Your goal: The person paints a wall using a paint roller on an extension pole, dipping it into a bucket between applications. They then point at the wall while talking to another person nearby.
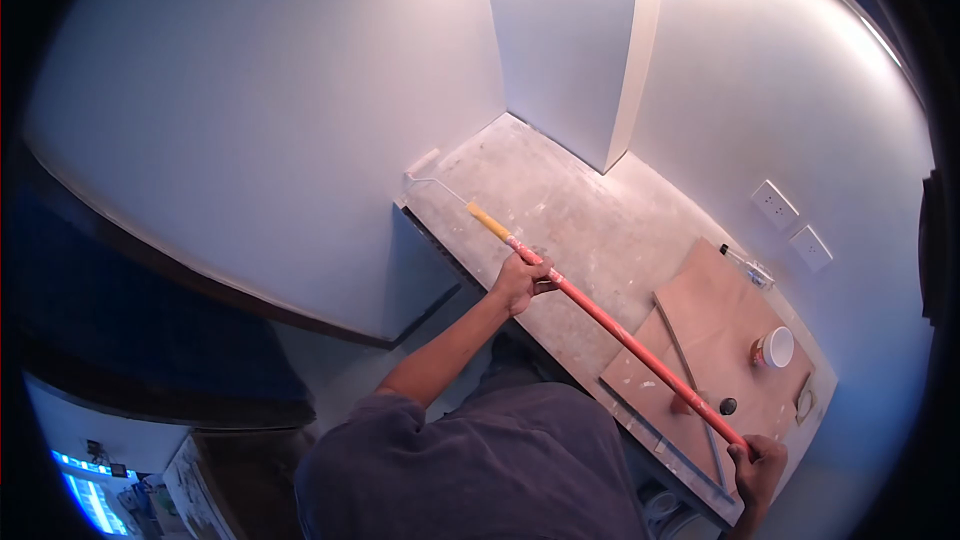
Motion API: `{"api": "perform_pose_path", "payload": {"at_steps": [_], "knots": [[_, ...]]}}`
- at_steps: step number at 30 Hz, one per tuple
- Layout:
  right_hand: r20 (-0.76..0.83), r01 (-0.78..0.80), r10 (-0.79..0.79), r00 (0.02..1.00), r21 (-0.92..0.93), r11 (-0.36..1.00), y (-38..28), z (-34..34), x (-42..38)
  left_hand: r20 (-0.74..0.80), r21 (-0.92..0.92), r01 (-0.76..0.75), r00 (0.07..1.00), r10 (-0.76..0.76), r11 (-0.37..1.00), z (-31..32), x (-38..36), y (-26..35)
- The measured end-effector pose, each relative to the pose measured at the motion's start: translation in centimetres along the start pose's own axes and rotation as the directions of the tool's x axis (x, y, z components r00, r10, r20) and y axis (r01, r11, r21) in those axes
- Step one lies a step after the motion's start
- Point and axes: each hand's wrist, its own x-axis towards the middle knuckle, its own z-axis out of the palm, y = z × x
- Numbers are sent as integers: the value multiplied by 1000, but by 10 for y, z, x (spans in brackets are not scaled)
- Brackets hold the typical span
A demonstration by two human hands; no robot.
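Note:
A paint roller on a long red pole (620, 332) runs diagonally across the view, held in both hands. My left hand (521, 282) is closed around the pole near the yellow handle (488, 221). Lower right, my right hand (759, 464) is wrapped around the pole's near end. From the yellow handle a thin wire frame leads to the white roller head (424, 160), which is right at the pale wall (270, 110), by the far left corner of the worktop. The pole passes over the paint-spotted worktop (560, 180).
On the worktop lie brown boards (735, 315), bearing a white-lined tub (774, 348) and a small black round object (728, 406). A clear bottle (760, 276) lies near the back wall, below two socket plates (776, 203). Buckets (660, 505) stand under the front edge.

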Motion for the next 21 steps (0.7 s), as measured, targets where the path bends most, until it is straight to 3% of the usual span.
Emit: {"api": "perform_pose_path", "payload": {"at_steps": [5,8,11,15,16,19,21], "knots": [[-22,83,-84,996,-36,996,19,-11,3,-1,-23,-2,1000,2,1000,10,-2,-13],[-43,66,-65,997,17,998,25,-25,9,40,4,-60,997,60,998,23,-6,-6],[-34,-9,6,999,-69,998,10,-52,13,118,-25,-150,981,152,988,43,-15,21],[-193,52,-40,980,57,997,41,-69,12,43,-203,-190,978,203,961,65,-29,58],[-124,-10,27,992,130,991,26,-75,15,35,-196,-195,978,206,961,64,-27,59],[-137,223,-239,961,-124,967,-4,-81,24,58,-196,-143,986,157,970,36,-2,37],[9,55,-54,999,-164,985,-36,-83,31,-17,-182,-118,993,116,976,21,10,20]]}}
